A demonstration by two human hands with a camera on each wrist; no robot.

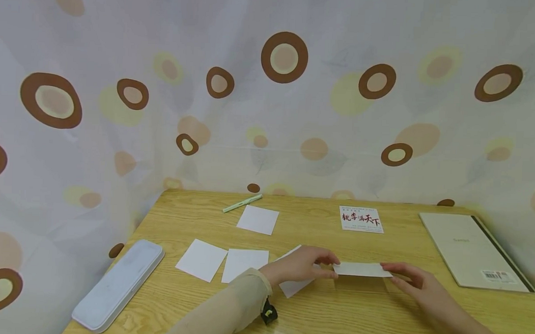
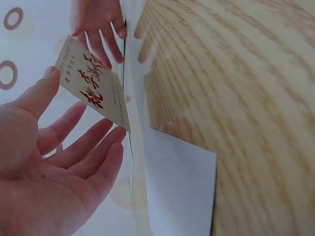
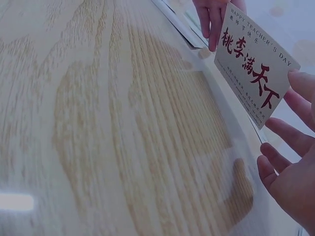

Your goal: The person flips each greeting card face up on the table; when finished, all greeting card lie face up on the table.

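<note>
Both hands hold one greeting card [image 1: 362, 269] with red characters and "Happy Teacher's Day" print, raised over the wooden table and tilted. The left hand [image 1: 301, 265] pinches its left edge between thumb and fingers. At the opposite edge the right hand [image 1: 418, 285] pinches it the same way. In the right wrist view the printed face of the card [image 3: 253, 66] shows fully beside the right hand [image 3: 295, 172]. A blank white card [image 1: 294, 289] lies on the table, partly hidden behind the left hand and forearm.
Three more blank cards lie to the left: one at the edge [image 1: 201, 259], a neighbour [image 1: 242, 262] and a farther one [image 1: 258, 219] near a light green pen [image 1: 242, 203]. A printed card [image 1: 361, 219] lies farther back. A pale case [image 1: 119, 284] flanks the left side, a notebook [image 1: 468, 247] the right.
</note>
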